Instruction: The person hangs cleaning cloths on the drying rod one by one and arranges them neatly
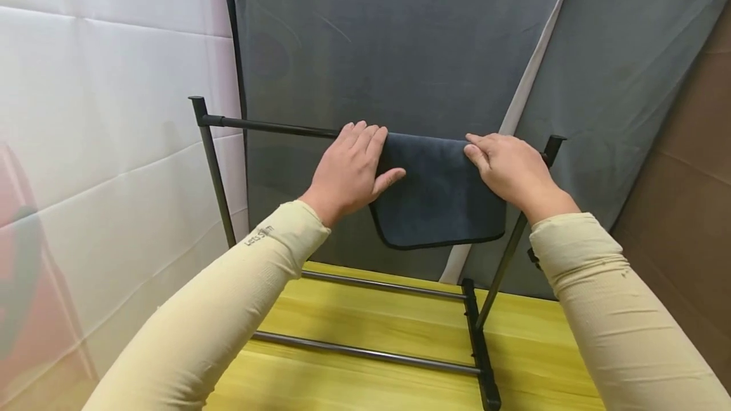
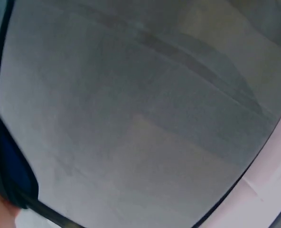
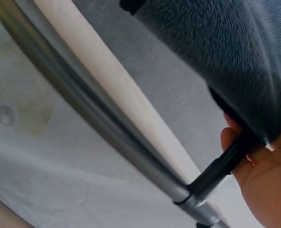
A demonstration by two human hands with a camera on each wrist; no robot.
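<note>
A dark blue-grey towel [image 1: 436,198] hangs folded over the top bar [image 1: 268,125] of a black rack. My left hand [image 1: 351,170] holds its left edge, with the fingers over the bar and the thumb pressed on the front of the cloth. At the towel's right edge my right hand [image 1: 505,167] lies over the bar. In the right wrist view the fingertips [image 3: 235,140] of that hand curl behind the black bar [image 3: 221,166], under the towel [image 3: 226,52]. The left wrist view shows only a strip of the towel [image 2: 12,166] and the bar [image 2: 50,213].
The rack stands on a yellow wooden table [image 1: 371,328], with two lower rails [image 1: 371,352] and a slanted right post [image 1: 508,252]. A grey backdrop cloth [image 1: 400,49] hangs close behind, a white panel [image 1: 103,113] stands at the left and a brown board [image 1: 685,176] at the right.
</note>
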